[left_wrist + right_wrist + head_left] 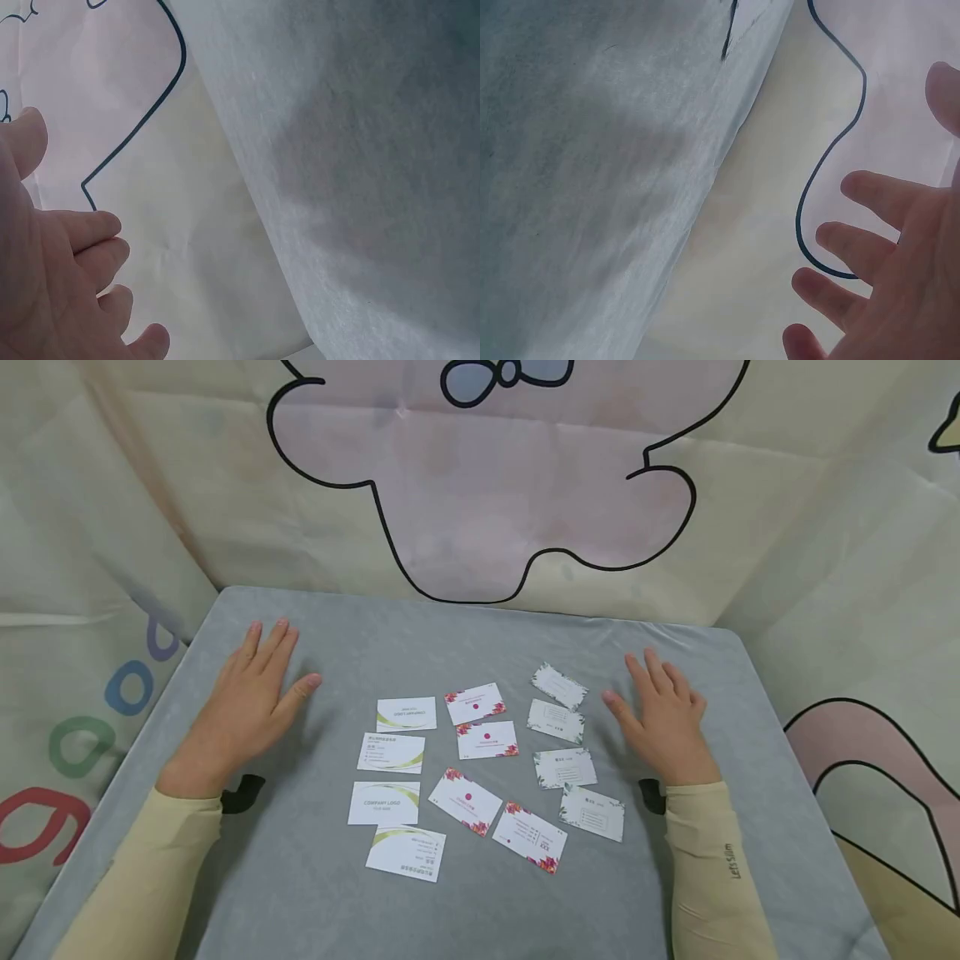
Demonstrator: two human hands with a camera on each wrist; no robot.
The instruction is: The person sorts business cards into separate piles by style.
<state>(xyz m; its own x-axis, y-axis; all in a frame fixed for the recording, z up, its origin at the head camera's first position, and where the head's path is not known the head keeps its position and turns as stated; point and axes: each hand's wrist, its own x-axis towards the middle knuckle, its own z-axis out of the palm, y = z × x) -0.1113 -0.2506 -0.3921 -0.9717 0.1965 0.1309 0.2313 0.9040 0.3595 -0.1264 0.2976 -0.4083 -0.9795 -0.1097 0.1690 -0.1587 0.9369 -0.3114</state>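
Observation:
Business cards lie on the grey cloth between my hands, in three loose columns. On the left are white cards with a green-yellow curve (pixel 391 752). Cards with red flower corners (pixel 487 740) fill the middle, the lower ones tilted. To the right are white cards with grey-green leaf edges (pixel 566 768), two of them overlapping. My left hand (pixel 251 702), fingers straight and thumb spread, hovers left of the cards and holds nothing. The right hand (pixel 663 718) is held to their right, fingers spread and relaxed, also holding nothing. Both wrist views show bare palms with no card.
A grey cloth-covered table (pixel 300 893) carries the cards. Behind it hangs a cream curtain (pixel 780 527) with a pink cartoon outline, and similar printed sheets flank both sides. A dark wrist strap piece (pixel 243 794) juts out beside the left sleeve.

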